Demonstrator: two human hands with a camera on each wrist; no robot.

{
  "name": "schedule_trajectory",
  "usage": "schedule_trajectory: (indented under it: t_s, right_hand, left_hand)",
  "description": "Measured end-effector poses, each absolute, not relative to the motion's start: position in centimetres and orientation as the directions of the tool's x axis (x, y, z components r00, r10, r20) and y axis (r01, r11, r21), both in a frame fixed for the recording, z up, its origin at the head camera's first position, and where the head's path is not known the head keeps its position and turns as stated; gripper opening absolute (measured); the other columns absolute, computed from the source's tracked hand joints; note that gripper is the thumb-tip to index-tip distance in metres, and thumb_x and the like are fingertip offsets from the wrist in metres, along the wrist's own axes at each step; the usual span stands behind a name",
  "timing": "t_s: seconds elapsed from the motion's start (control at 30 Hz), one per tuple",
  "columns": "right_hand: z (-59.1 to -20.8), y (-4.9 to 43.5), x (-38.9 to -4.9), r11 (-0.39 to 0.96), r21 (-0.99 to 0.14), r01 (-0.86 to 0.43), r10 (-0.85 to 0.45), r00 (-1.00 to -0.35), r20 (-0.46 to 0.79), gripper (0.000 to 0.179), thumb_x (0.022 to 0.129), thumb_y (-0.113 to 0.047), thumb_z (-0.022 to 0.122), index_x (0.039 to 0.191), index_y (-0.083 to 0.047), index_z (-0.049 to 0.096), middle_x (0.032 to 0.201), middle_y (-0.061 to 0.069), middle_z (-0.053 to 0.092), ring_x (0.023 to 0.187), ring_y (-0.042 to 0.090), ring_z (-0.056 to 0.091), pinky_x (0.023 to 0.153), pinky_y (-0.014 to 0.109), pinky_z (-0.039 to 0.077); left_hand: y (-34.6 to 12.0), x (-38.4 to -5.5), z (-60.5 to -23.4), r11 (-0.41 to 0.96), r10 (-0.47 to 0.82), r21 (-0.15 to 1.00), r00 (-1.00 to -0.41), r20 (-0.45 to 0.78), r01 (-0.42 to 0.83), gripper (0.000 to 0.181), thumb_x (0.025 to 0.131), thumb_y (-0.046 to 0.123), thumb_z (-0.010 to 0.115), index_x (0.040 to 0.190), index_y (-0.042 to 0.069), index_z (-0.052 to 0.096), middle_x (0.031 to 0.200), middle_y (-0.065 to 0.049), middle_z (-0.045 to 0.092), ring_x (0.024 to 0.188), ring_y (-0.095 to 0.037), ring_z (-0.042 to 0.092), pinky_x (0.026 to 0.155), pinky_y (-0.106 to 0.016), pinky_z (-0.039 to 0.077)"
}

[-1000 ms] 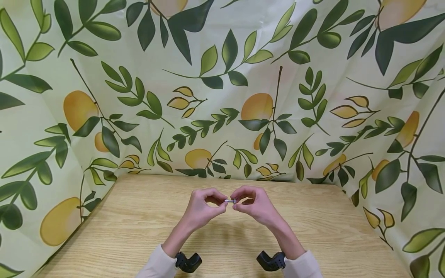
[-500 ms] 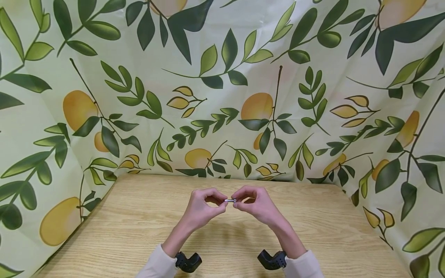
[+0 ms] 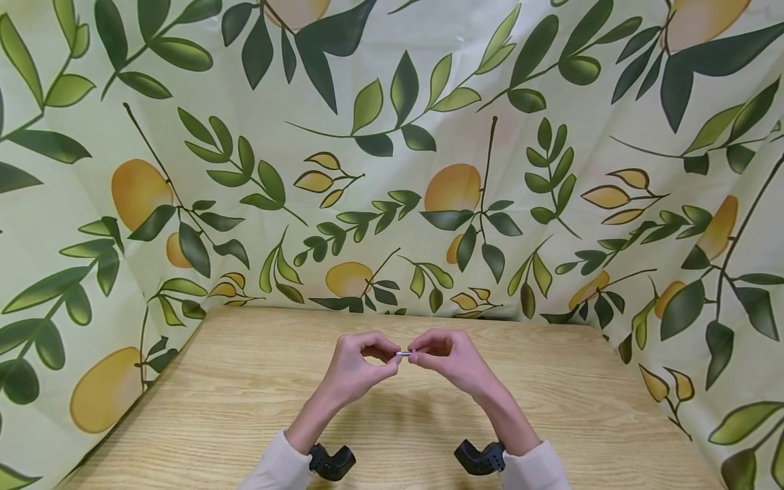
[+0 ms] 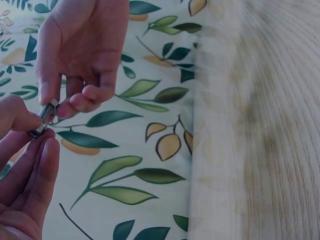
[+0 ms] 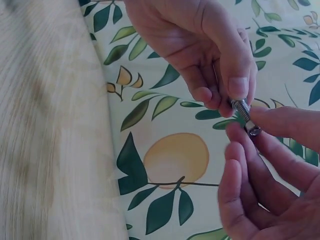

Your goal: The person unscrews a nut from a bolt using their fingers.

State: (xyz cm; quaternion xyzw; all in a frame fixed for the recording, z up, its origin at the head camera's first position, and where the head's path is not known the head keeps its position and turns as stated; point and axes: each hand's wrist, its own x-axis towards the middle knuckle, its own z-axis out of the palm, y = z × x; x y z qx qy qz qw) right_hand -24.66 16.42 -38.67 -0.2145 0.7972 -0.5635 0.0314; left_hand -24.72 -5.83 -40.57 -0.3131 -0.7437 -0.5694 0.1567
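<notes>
A small silver bolt [image 3: 404, 353] with a threaded shank lies roughly level between my two hands, above the table. My left hand [image 3: 361, 367] pinches its left end between thumb and fingertips. At the other end, my right hand [image 3: 450, 361] has thumb and fingers on the bolt's wider end, which they mostly cover in the head view. In the right wrist view the threads of the bolt [image 5: 242, 110] show between the two hands, with the wider end low by the right fingertips. The left wrist view shows the bolt [image 4: 46, 114] slanting between both sets of fingers.
A light wood-grain table [image 3: 245, 395] spreads under both hands. Cloth [image 3: 392, 170] printed with leaves and orange fruit hangs behind it and along both sides. Black wrist devices [image 3: 332, 463] sit at the cuffs of pale sleeves.
The right thumb and fingers have shifted slightly and closed over the bolt's wider right end, which showed between them before. My left hand has kept its hold and place.
</notes>
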Motion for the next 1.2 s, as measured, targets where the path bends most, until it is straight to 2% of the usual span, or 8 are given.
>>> schedule_trajectory:
  t_s: [0.13, 0.3, 0.47, 0.6, 0.9, 0.97, 1.1, 1.2]
  right_hand:
    - [-38.84, 16.29, -24.67, 0.262, -0.898, -0.353, -0.358, -0.9, 0.249, 0.021, 0.09, -0.01, 0.078, 0.106, 0.002, 0.073, 0.097, 0.013, 0.073, 0.086, 0.014, 0.069, 0.079, 0.026, 0.059]
    - [-38.89, 16.19, -24.64, 0.227, -0.896, -0.381, -0.359, -0.889, 0.286, 0.019, 0.087, -0.004, 0.08, 0.104, 0.0, 0.073, 0.101, 0.015, 0.072, 0.091, 0.015, 0.069, 0.082, 0.027, 0.061]
    - [-38.77, 16.35, -24.66, 0.271, -0.9, -0.343, -0.371, -0.9, 0.231, 0.027, 0.092, -0.016, 0.078, 0.115, -0.003, 0.071, 0.102, 0.011, 0.073, 0.091, 0.016, 0.069, 0.08, 0.027, 0.061]
    - [-38.72, 16.47, -24.73, 0.306, -0.9, -0.311, -0.368, -0.91, 0.189, 0.023, 0.096, -0.021, 0.074, 0.109, -0.003, 0.075, 0.098, 0.009, 0.075, 0.086, 0.014, 0.069, 0.078, 0.027, 0.058]
    - [-38.65, 16.14, -24.75, 0.232, -0.884, -0.406, -0.376, -0.876, 0.303, 0.016, 0.088, -0.005, 0.078, 0.102, 0.002, 0.073, 0.101, 0.019, 0.071, 0.09, 0.014, 0.067, 0.082, 0.025, 0.06]
    - [-38.62, 16.1, -24.76, 0.216, -0.887, -0.407, -0.376, -0.874, 0.309, 0.02, 0.086, -0.003, 0.079, 0.104, 0.002, 0.072, 0.103, 0.021, 0.071, 0.092, 0.015, 0.068, 0.083, 0.025, 0.06]
    - [-38.57, 16.31, -24.78, 0.248, -0.896, -0.37, -0.376, -0.889, 0.263, 0.024, 0.091, -0.011, 0.078, 0.111, 0.0, 0.072, 0.106, 0.018, 0.073, 0.092, 0.013, 0.07, 0.083, 0.026, 0.061]
    - [-38.55, 16.53, -24.77, 0.286, -0.896, -0.341, -0.381, -0.898, 0.22, 0.023, 0.095, -0.019, 0.075, 0.11, -0.002, 0.075, 0.102, 0.015, 0.075, 0.087, 0.012, 0.071, 0.08, 0.028, 0.06]
  left_hand:
    - [-5.85, -24.7, -40.54, 0.16, 0.287, 0.749, -0.756, 0.588, 0.643, 0.014, 0.082, -0.003, 0.08, 0.089, 0.01, 0.079, 0.085, -0.005, 0.079, 0.073, -0.008, 0.073, 0.07, -0.04, 0.066]
    - [-5.85, -24.74, -40.48, 0.157, 0.289, 0.756, -0.762, 0.58, 0.635, 0.015, 0.083, -0.003, 0.08, 0.089, 0.01, 0.079, 0.086, -0.004, 0.079, 0.073, -0.008, 0.073, 0.071, -0.04, 0.066]
    - [-5.84, -24.77, -40.5, 0.156, 0.295, 0.754, -0.759, 0.581, 0.638, 0.014, 0.083, -0.002, 0.079, 0.089, 0.01, 0.079, 0.085, -0.005, 0.079, 0.073, -0.008, 0.073, 0.07, -0.035, 0.065]
    - [-5.85, -24.74, -40.51, 0.157, 0.298, 0.75, -0.755, 0.584, 0.643, 0.013, 0.083, -0.002, 0.079, 0.088, 0.01, 0.079, 0.085, -0.005, 0.079, 0.072, -0.008, 0.073, 0.07, -0.033, 0.065]
    - [-6.01, -24.72, -40.5, 0.158, 0.29, 0.755, -0.761, 0.58, 0.636, 0.014, 0.083, -0.002, 0.08, 0.089, 0.01, 0.079, 0.085, -0.006, 0.079, 0.072, -0.008, 0.073, 0.07, -0.032, 0.065]
    - [-6.01, -24.71, -40.48, 0.158, 0.288, 0.76, -0.765, 0.576, 0.631, 0.015, 0.082, -0.003, 0.08, 0.089, 0.01, 0.079, 0.085, -0.005, 0.079, 0.072, -0.008, 0.073, 0.069, -0.03, 0.065]
    - [-6.05, -24.73, -40.49, 0.167, 0.287, 0.76, -0.768, 0.572, 0.628, 0.013, 0.083, 0.0, 0.08, 0.088, 0.011, 0.079, 0.084, -0.006, 0.079, 0.072, -0.008, 0.073, 0.069, -0.026, 0.064]
    - [-6.07, -24.73, -40.51, 0.171, 0.29, 0.758, -0.768, 0.572, 0.629, 0.011, 0.084, 0.001, 0.08, 0.087, 0.012, 0.079, 0.084, -0.006, 0.079, 0.072, -0.007, 0.073, 0.069, -0.026, 0.064]
